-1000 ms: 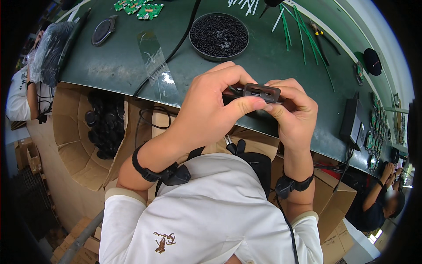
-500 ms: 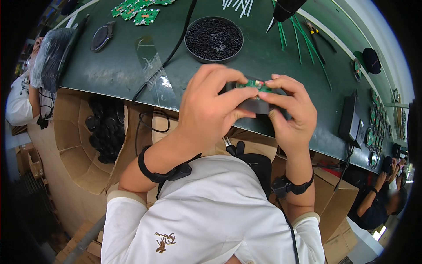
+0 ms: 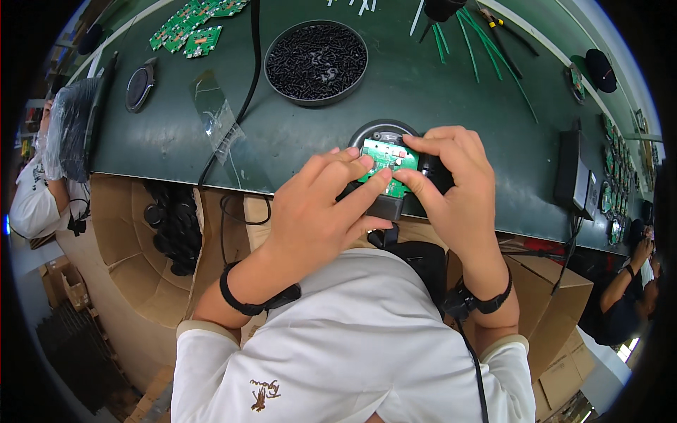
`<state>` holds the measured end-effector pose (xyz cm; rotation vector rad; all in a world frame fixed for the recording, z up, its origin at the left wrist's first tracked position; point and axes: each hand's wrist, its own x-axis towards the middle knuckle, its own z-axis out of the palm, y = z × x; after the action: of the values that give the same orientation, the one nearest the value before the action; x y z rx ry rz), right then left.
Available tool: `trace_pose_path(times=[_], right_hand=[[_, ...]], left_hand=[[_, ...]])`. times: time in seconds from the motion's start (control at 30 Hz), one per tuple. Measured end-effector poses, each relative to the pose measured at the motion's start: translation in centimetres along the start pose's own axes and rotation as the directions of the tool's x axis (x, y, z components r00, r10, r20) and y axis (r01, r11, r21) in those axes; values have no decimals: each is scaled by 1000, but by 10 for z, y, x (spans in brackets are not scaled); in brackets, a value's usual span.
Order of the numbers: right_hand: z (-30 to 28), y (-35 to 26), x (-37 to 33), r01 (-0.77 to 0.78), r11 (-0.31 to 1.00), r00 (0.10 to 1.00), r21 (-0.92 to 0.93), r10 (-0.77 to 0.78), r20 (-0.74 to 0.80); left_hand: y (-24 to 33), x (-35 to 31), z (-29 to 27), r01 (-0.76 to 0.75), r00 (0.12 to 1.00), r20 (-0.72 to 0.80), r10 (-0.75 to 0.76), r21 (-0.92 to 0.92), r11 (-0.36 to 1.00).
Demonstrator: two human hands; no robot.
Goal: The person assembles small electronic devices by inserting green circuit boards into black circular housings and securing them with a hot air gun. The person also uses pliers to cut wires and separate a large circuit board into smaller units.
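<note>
A green circuit board (image 3: 384,154) lies in a round black plastic housing (image 3: 367,132) at the table's near edge. My left hand (image 3: 314,204) is closed on the housing. Its fingertips press on the board's left and lower part, and its thumb is at the housing's near end. My right hand (image 3: 458,183) pinches the board's right side between thumb and forefinger; its other fingers are bent behind. The hands cover parts of the housing's left and right sides.
A round tray (image 3: 278,83) of small black screws stands beyond my hands. A dark cable (image 3: 254,63) crosses the green table. Circuit boards (image 3: 203,42), green strips (image 3: 471,53), pliers (image 3: 504,46), a screwdriver tip (image 3: 428,29) and a black box (image 3: 575,176) surround it. A carton (image 3: 130,247) holds black parts.
Both hands have come down nearer to me with the board and housing. The board now faces up in plain sight inside the housing, where fingers mostly covered it before. The view has shifted slightly.
</note>
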<state>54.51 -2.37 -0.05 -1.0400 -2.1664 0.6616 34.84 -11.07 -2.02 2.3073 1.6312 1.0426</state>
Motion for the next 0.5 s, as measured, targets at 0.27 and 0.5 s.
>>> trace_pose_path(times=[0.27, 0.5], right_hand=[[-2, 2, -3, 8, 1000, 999, 16, -9, 43], [-13, 2, 4, 52, 999, 992, -9, -51, 116]], left_hand=[[3, 2, -3, 52, 998, 39, -50, -45, 998], [9, 9, -7, 99, 993, 63, -96, -55, 994]])
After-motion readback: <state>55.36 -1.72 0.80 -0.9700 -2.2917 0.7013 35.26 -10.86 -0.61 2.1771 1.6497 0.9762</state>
